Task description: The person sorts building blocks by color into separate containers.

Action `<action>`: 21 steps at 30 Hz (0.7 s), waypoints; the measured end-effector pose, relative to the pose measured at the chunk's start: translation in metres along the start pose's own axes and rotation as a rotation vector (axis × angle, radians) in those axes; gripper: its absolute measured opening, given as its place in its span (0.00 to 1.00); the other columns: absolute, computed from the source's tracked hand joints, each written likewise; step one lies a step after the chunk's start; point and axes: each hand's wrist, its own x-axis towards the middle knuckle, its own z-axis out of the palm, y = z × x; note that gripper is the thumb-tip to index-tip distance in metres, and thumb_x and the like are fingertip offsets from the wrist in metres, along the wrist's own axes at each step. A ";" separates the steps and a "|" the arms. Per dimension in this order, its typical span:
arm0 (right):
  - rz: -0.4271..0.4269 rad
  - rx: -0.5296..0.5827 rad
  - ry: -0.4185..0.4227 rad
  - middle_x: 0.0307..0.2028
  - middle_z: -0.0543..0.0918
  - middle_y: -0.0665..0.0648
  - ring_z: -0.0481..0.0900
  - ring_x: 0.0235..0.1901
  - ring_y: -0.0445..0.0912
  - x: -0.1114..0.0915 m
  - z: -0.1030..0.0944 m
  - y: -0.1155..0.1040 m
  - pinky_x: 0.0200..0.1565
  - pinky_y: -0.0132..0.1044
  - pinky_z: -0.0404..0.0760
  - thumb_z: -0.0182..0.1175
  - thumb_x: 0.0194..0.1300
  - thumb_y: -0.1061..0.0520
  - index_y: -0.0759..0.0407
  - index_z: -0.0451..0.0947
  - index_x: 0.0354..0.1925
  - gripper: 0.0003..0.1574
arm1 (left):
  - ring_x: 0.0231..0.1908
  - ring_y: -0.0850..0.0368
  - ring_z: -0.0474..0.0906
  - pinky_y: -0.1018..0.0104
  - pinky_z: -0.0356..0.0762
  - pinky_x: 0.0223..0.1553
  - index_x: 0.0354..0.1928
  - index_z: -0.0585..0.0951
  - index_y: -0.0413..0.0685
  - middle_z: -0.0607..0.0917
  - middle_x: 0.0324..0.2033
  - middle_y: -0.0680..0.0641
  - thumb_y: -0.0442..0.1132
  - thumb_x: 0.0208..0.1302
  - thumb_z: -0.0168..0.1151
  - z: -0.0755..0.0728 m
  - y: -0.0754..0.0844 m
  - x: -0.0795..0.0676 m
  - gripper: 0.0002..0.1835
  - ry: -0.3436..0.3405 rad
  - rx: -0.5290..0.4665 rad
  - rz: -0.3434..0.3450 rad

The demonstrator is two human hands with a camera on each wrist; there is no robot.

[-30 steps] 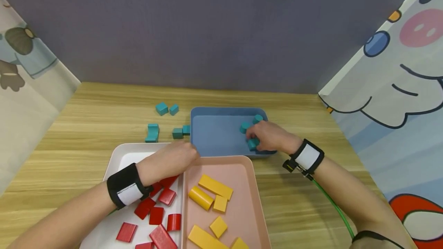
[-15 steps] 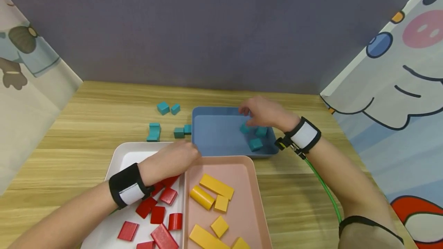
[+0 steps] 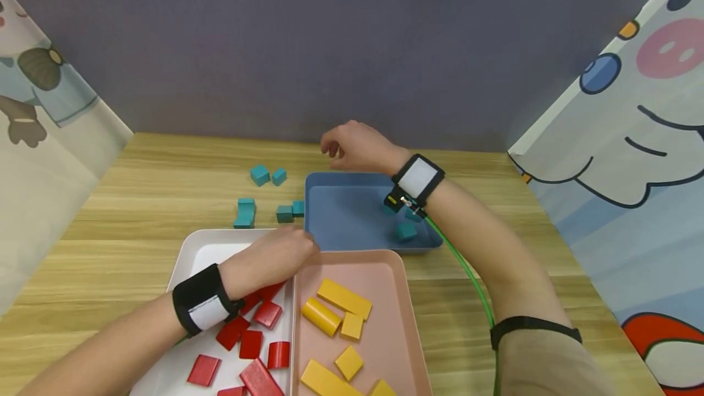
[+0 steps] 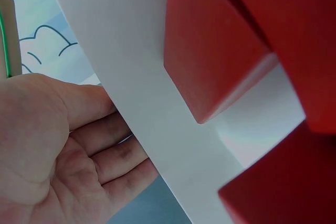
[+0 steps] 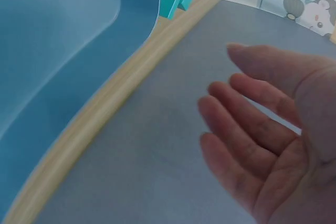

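Note:
My left hand (image 3: 275, 256) is bent over the corner where the white tray (image 3: 189, 248), the pink tray (image 3: 385, 258) and the blue tray (image 3: 343, 225) meet. In the left wrist view its loosely bent fingers (image 4: 118, 158) pass behind the white tray's rim, tips hidden, with no object showing in the palm. My right hand (image 3: 363, 148) hovers beyond the blue tray's back edge, fingers relaxed and holding nothing. Several teal blocks (image 3: 407, 231) lie in the blue tray's right end, partly covered by the right wrist.
Loose teal blocks (image 3: 260, 175) lie on the wooden table left of the blue tray, including a curved teal block (image 3: 245, 212). Red blocks (image 3: 250, 344) fill the white tray, yellow blocks (image 3: 343, 298) the pink one. A grey wall (image 3: 275, 47) stands behind.
My right hand has let go of a teal block in the blue tray, then lifted and moved left past the tray's back edge. The left hand has stayed put.

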 end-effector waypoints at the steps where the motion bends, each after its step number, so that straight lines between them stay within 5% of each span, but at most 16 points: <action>1: -0.008 0.009 -0.002 0.44 0.84 0.50 0.79 0.41 0.40 0.007 0.004 -0.002 0.46 0.35 0.79 0.64 0.59 0.52 0.51 0.80 0.49 0.18 | 0.25 0.61 0.78 0.69 0.81 0.34 0.36 0.87 0.51 0.85 0.25 0.52 0.40 0.52 0.71 0.000 0.000 0.000 0.08 -0.002 0.005 -0.003; 7: 0.000 0.006 -0.055 0.48 0.83 0.52 0.78 0.46 0.42 0.046 0.021 -0.017 0.49 0.35 0.78 0.65 0.59 0.49 0.51 0.79 0.53 0.23 | 0.25 0.61 0.76 0.69 0.80 0.34 0.35 0.87 0.51 0.85 0.25 0.53 0.40 0.52 0.71 -0.001 0.003 -0.002 0.07 -0.036 0.023 -0.021; 16: -0.004 -0.184 -0.193 0.54 0.80 0.52 0.78 0.50 0.46 0.087 0.059 -0.052 0.53 0.38 0.77 0.61 0.63 0.46 0.52 0.75 0.58 0.26 | 0.22 0.64 0.71 0.72 0.74 0.29 0.32 0.86 0.52 0.81 0.20 0.55 0.37 0.54 0.69 -0.001 0.001 -0.004 0.03 -0.032 0.030 -0.004; 21: -0.011 -0.179 -0.210 0.38 0.79 0.50 0.73 0.36 0.42 0.095 0.080 -0.054 0.40 0.32 0.72 0.58 0.66 0.51 0.54 0.78 0.43 0.11 | 0.22 0.63 0.71 0.71 0.72 0.29 0.29 0.84 0.52 0.78 0.18 0.54 0.35 0.55 0.67 0.001 0.002 -0.004 0.03 0.003 0.077 0.026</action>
